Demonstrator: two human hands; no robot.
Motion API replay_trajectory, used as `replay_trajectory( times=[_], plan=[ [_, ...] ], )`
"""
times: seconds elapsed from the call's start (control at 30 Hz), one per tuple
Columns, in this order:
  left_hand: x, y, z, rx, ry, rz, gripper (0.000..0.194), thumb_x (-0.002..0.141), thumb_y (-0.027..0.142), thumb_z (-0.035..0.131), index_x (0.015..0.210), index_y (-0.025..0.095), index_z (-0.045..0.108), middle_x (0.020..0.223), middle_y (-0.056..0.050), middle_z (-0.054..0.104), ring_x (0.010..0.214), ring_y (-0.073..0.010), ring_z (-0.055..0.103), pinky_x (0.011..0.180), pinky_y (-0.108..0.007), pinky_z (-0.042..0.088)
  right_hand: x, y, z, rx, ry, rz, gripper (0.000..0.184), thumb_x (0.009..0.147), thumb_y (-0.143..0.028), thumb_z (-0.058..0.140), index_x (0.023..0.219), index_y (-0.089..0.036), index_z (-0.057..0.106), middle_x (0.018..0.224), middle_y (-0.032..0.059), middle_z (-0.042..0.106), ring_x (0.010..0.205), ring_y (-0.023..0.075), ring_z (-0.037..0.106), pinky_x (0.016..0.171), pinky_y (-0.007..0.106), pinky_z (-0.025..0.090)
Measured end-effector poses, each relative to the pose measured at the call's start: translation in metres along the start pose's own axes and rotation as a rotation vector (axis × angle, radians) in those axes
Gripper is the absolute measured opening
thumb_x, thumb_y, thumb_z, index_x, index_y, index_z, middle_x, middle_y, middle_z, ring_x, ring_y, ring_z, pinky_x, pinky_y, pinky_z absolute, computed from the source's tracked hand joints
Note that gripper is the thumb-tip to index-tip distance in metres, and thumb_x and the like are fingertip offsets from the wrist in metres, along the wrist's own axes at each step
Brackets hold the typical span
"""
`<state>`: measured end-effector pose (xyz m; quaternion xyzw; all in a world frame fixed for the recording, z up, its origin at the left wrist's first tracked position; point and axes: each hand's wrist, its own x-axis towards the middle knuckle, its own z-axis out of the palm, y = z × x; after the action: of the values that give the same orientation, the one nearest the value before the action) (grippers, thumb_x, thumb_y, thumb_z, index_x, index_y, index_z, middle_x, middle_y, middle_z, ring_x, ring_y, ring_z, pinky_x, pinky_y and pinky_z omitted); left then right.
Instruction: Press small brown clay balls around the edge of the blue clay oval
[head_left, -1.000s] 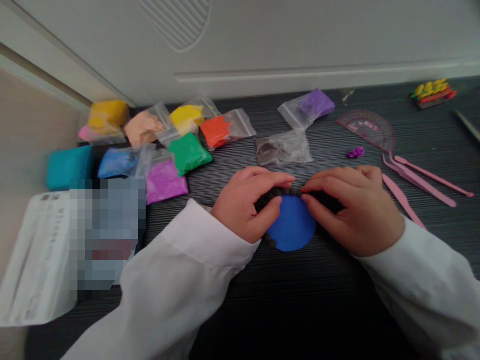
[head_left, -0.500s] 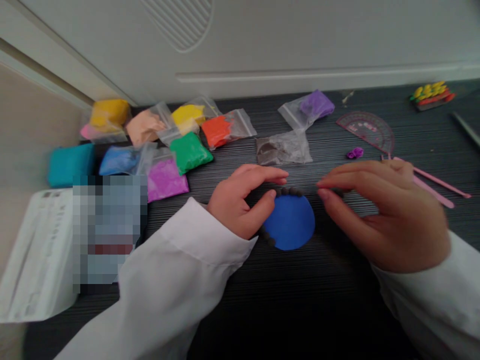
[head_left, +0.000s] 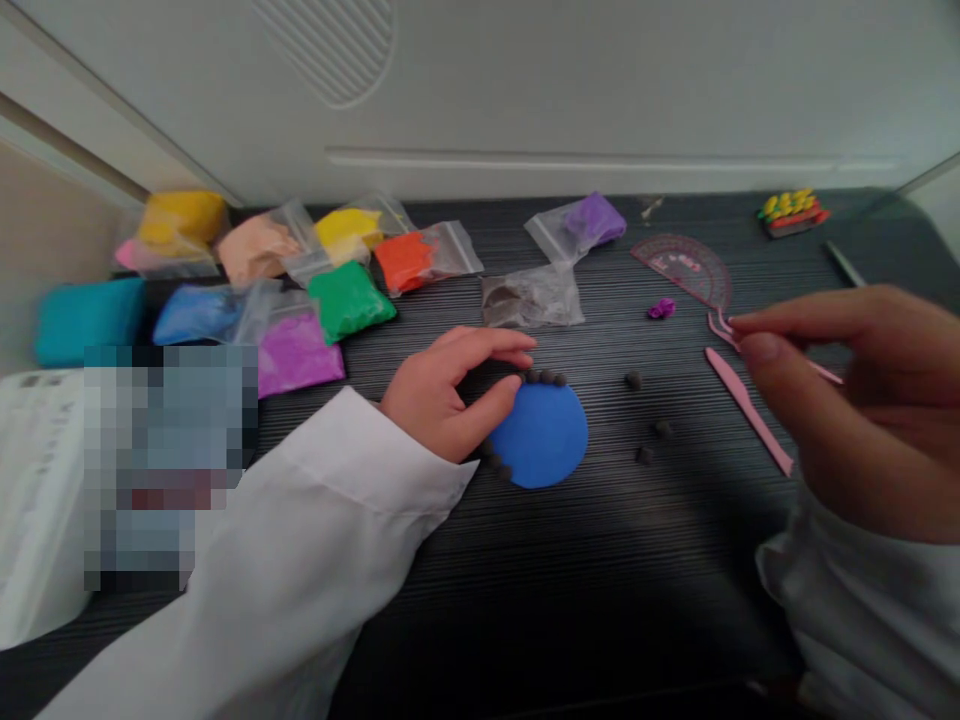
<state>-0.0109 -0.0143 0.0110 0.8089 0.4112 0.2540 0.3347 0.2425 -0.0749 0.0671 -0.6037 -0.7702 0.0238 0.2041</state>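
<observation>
A flat blue clay disc (head_left: 541,438) lies on the dark table, with small dark clay balls (head_left: 546,378) along its upper and left edges. My left hand (head_left: 457,390) rests at the disc's left side, fingers stretched and apart from the thumb. The thumb tip touches the rim by the balls, hiding part of that edge. At the right, my right hand (head_left: 847,400) has thumb and index finger pinched on a slim pink modelling tool (head_left: 829,373) with a forked end. Below it lies a pink plastic clay knife (head_left: 750,412).
Loose dark lumps (head_left: 634,380) lie right of the disc. Behind are bagged clays, including grey (head_left: 532,298), green (head_left: 349,302) and purple (head_left: 596,220). A protractor (head_left: 686,265), a magenta clay piece (head_left: 662,308) and a yellow-flowered model (head_left: 793,212) stand near the wall.
My right hand has moved right, from beside the disc to the pink tools, uncovering the loose lumps. The pink knife has turned and shifted. My left hand stays at the disc; the view has shifted.
</observation>
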Motion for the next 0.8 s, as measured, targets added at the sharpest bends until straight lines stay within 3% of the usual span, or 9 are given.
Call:
replay_trajectory(
  times=[0.1, 0.27, 0.5, 0.63, 0.8],
  plan=[
    [0.001, -0.001, 0.0, -0.045, 0.009, -0.036, 0.033, 0.072, 0.018, 0.051, 0.104, 0.017, 0.052, 0.094, -0.002, 0.062, 0.091, -0.0133, 0.054, 0.084, -0.026, 0.039, -0.01, 0.0, 0.011, -0.04, -0.143, -0.043, 0.023, 0.075, -0.025, 0.05, 0.098, -0.026, 0.054, 0.09, 0.0032, 0.061, 0.082, 0.02, 0.056, 0.071, 0.035, 0.041],
    [0.001, -0.003, 0.001, -0.128, 0.028, -0.067, 0.03, 0.071, 0.018, 0.051, 0.101, 0.018, 0.054, 0.092, -0.003, 0.062, 0.088, -0.0147, 0.055, 0.08, -0.027, 0.041, -0.035, 0.011, 0.025, -0.059, -0.342, -0.19, 0.032, 0.075, -0.025, 0.051, 0.107, -0.024, 0.051, 0.104, 0.0053, 0.057, 0.093, 0.0203, 0.052, 0.075, 0.037, 0.037],
    [0.001, -0.006, 0.003, -0.198, 0.063, -0.094, 0.028, 0.069, 0.02, 0.053, 0.097, 0.022, 0.058, 0.089, -0.002, 0.063, 0.084, -0.0164, 0.056, 0.077, -0.027, 0.041, -0.038, 0.01, 0.036, 0.07, -0.243, -0.141, 0.018, 0.075, -0.021, 0.053, 0.093, -0.021, 0.055, 0.088, 0.003, 0.061, 0.084, 0.0157, 0.055, 0.075, 0.032, 0.041],
    [0.001, -0.007, 0.003, -0.232, 0.06, -0.105, 0.027, 0.07, 0.019, 0.052, 0.096, 0.022, 0.058, 0.088, -0.002, 0.063, 0.083, -0.016, 0.056, 0.076, -0.027, 0.041, -0.038, 0.007, 0.036, 0.149, -0.152, -0.037, 0.015, 0.073, -0.02, 0.055, 0.087, -0.02, 0.053, 0.082, 0.0016, 0.062, 0.077, 0.0133, 0.057, 0.07, 0.026, 0.045],
    [0.003, -0.006, 0.002, -0.362, 0.109, -0.136, 0.024, 0.07, 0.019, 0.053, 0.093, 0.018, 0.059, 0.084, -0.004, 0.063, 0.078, -0.015, 0.056, 0.072, -0.027, 0.042, -0.039, 0.005, 0.035, 0.202, -0.131, 0.068, 0.024, 0.076, -0.02, 0.049, 0.1, -0.021, 0.05, 0.089, 0.0027, 0.062, 0.078, 0.0136, 0.059, 0.069, 0.025, 0.046]
  ],
)
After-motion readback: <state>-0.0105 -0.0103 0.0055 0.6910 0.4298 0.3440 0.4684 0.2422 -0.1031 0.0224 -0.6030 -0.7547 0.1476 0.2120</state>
